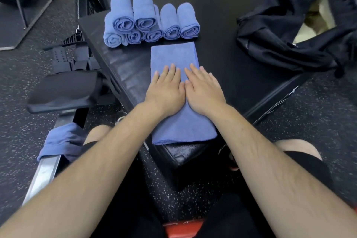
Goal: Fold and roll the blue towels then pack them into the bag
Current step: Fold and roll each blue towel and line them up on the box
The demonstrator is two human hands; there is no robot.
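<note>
A blue towel (174, 56), folded into a long narrow strip, lies flat on the black padded platform (218, 48), running from its near edge toward the back. My left hand (166, 88) and my right hand (202, 88) rest side by side, palms down and fingers spread, on the middle of the strip. Several rolled blue towels (150, 19) are stacked in two layers just beyond the strip's far end. The black bag (280, 31) lies crumpled at the platform's right side.
A loose bundle of blue towels (61, 141) hangs over a metal rail at the lower left. A black padded seat (63, 91) stands left of the platform. Speckled rubber floor surrounds everything. My knees flank the platform's near corner.
</note>
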